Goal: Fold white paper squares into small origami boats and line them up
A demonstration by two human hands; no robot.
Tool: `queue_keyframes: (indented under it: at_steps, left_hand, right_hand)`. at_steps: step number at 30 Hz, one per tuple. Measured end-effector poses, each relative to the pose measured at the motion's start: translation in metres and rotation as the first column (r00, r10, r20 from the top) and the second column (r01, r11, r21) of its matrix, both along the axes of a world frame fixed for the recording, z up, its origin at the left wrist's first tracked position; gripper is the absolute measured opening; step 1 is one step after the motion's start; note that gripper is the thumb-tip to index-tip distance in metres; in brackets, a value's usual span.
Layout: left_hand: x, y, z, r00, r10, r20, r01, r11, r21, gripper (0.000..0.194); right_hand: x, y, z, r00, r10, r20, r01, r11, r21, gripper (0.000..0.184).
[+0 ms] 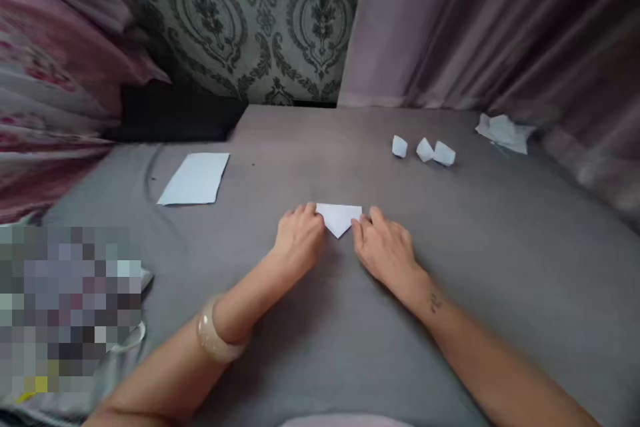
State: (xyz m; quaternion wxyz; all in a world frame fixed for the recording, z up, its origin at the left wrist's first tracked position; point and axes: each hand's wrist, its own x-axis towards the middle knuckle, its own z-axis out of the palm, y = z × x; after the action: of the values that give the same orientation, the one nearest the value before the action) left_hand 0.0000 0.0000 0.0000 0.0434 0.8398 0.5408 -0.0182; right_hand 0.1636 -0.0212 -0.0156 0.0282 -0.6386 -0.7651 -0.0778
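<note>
A small folded sheet of white paper (339, 219) lies on the grey surface in front of me, its straight edge away from me and a point towards me. At its left end my left hand (301, 237) has curled fingers closed on the paper. My right hand (383, 243) pinches the opposite end between thumb and fingers. The fingers cover both ends of the paper. A pale bangle (214, 333) circles my left wrist.
A stack of white paper (195, 178) lies at the left. Several small folded paper pieces (399, 147) sit at the back right, near crumpled paper (505, 132). A dark flat object (185, 117) is at the back left, and a blurred-out area (70, 307) fills the near left.
</note>
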Motion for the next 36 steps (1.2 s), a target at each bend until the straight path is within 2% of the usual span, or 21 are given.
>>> queue_keyframes:
  at_steps: [3,5,8,11,17,20,23,26,28,30,32,34,36]
  left_hand:
    - [-0.011,0.022,-0.011,0.98,0.102,0.17,-0.098,0.995,-0.031,0.03]
    - [-0.015,0.033,-0.02,0.951,0.141,0.274,-0.135,0.99,-0.04,0.026]
    - [-0.017,0.042,-0.034,0.898,0.087,0.431,-0.108,0.994,0.026,0.019]
    - [-0.017,0.047,-0.043,0.863,0.095,0.496,-0.102,0.995,-0.013,0.021]
    - [-0.017,0.05,-0.04,0.817,0.166,0.552,-0.118,0.986,-0.121,0.007]
    - [-0.02,0.048,-0.037,0.721,0.149,0.676,-0.021,0.981,-0.194,0.008]
    - [-0.022,0.047,-0.036,0.565,0.155,0.81,0.11,0.959,-0.26,0.01]
    - [-0.024,0.047,-0.035,0.422,0.195,0.885,0.181,0.939,-0.293,0.016]
    - [-0.025,0.047,-0.032,0.363,0.228,0.903,0.237,0.915,-0.326,0.022]
    - [-0.026,0.045,-0.029,0.386,0.244,0.89,0.283,0.887,-0.366,0.028]
    - [-0.027,0.043,-0.024,0.462,0.233,0.856,0.293,0.871,-0.395,0.029]
    - [-0.027,0.041,-0.018,0.522,0.187,0.832,0.283,0.883,-0.375,0.029]
    - [-0.026,0.039,-0.015,0.545,0.085,0.834,0.273,0.923,-0.273,0.025]
  right_hand:
    - [0.006,0.014,-0.005,0.997,-0.034,-0.063,0.033,0.999,-0.01,0.039]
    - [0.011,0.022,-0.009,0.99,-0.033,-0.137,0.035,0.999,0.009,0.029]
    - [0.019,0.031,-0.016,0.964,0.02,-0.266,-0.01,0.999,0.038,0.019]
    - [0.026,0.037,-0.024,0.913,0.098,-0.396,-0.089,0.995,0.041,0.024]
    - [0.03,0.043,-0.031,0.845,0.106,-0.524,-0.137,0.99,-0.022,0.018]
    - [0.032,0.043,-0.028,0.809,0.091,-0.58,-0.143,0.989,-0.043,0.013]
    - [0.035,0.044,-0.024,0.704,0.056,-0.708,-0.184,0.977,-0.106,0.011]
    - [0.037,0.046,-0.019,0.509,-0.027,-0.86,-0.292,0.935,-0.202,0.018]
    - [0.038,0.046,-0.015,0.416,-0.061,-0.907,-0.366,0.902,-0.228,0.023]
    - [0.038,0.045,-0.01,0.383,-0.053,-0.922,-0.41,0.885,-0.221,0.023]
    - [0.038,0.044,-0.005,0.393,-0.02,-0.919,-0.421,0.885,-0.199,0.021]
    - [0.039,0.042,0.0,0.429,0.031,-0.903,-0.423,0.89,-0.17,0.019]
    - [0.04,0.041,0.005,0.478,0.115,-0.871,-0.439,0.89,-0.123,0.017]
